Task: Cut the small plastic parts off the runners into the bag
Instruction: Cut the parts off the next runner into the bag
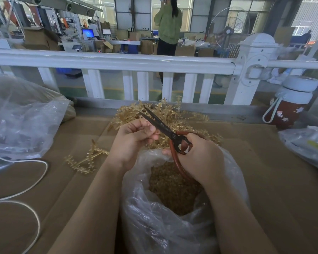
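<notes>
- Clear plastic forms the bag (154, 226), which is placed nearest the viewer with its mouth open upward; it is partly filled with small amber plastic parts (171, 191).
- Brown cardboard (264, 180) is laid over the work surface beneath the bag.
- The right hand (200, 158) is held over the bag mouth and is wrapped around the red handles of the scissors (165, 131); the dark blades are parted and point up and to the left.
- The left hand (134, 138) is held just left of the blades with its fingers curled in; something is pinched at the fingertips, but what it is cannot be told.
- One amber runner (86, 158) is laid on the cardboard left of the hands, near a white cord (35, 178).
- A heap of runners (165, 114) is piled directly behind the hands.
- A second clear bag (20, 118) is set at the far left, and a red bottle (290, 105) with a white lid at the far right.
- A white railing (117, 61) closes off the bench; beyond it, a person in a green top (168, 24) is seen standing.
</notes>
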Tool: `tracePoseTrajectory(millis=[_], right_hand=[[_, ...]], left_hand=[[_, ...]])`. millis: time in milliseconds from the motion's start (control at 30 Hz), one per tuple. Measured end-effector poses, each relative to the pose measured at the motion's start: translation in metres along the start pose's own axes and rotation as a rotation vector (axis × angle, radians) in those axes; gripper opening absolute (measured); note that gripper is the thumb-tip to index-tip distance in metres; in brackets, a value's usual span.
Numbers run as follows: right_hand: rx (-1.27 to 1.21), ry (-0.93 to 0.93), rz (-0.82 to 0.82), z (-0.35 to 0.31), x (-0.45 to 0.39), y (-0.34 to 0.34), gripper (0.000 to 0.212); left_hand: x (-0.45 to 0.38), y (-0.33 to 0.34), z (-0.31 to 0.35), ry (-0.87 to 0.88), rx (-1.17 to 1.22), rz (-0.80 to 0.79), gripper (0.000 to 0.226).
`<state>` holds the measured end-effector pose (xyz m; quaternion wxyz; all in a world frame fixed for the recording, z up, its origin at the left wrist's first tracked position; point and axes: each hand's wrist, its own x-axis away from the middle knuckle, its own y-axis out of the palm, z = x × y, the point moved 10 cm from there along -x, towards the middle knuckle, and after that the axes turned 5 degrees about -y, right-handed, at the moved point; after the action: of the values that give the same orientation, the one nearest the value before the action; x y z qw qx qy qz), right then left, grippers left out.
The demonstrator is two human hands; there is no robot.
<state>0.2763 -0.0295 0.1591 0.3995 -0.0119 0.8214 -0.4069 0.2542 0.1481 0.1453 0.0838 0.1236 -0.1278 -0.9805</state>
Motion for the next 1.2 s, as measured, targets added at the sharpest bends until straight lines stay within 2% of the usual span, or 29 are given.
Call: tracePoseTrajectory(millis=[67, 233, 400, 500, 667, 900, 1033, 1133, 1200], right_hand=[[0.015, 0.006, -0.018, 0.0, 0.0, 0.001, 0.078], [0.025, 0.009, -0.03, -0.002, -0.001, 0.0, 0.065], [0.001, -0.01, -0.001, -0.002, 0.0, -0.002, 0.081], [-0.016, -0.019, 0.036, -0.003, 0.0, -0.005, 0.084], [-0.01, -0.01, 0.037, -0.001, 0.0, -0.002, 0.089], [-0.069, 0.018, -0.03, 0.001, -0.001, 0.003, 0.071], [-0.299, 0.167, -0.106, 0.012, 0.0, 0.016, 0.05], [-0.56, 0.28, -0.171, 0.014, 0.0, 0.029, 0.023], [-0.686, 0.306, -0.193, 0.011, 0.0, 0.033, 0.016]], left_hand=[[0.001, 0.001, 0.003, 0.038, -0.061, 0.0, 0.002], [0.001, 0.005, 0.007, 0.11, -0.164, -0.006, 0.016], [0.001, 0.005, 0.007, 0.125, -0.158, -0.016, 0.013], [0.0, 0.004, 0.005, 0.123, -0.162, -0.017, 0.005], [0.001, 0.006, 0.006, 0.111, -0.125, -0.031, 0.004], [0.0, 0.005, -0.002, 0.008, -0.087, -0.002, 0.006], [0.001, 0.006, -0.01, -0.054, -0.135, 0.008, 0.007], [0.003, 0.013, -0.012, -0.073, -0.165, -0.019, 0.026], [0.003, 0.012, -0.013, -0.08, -0.146, -0.011, 0.027]])
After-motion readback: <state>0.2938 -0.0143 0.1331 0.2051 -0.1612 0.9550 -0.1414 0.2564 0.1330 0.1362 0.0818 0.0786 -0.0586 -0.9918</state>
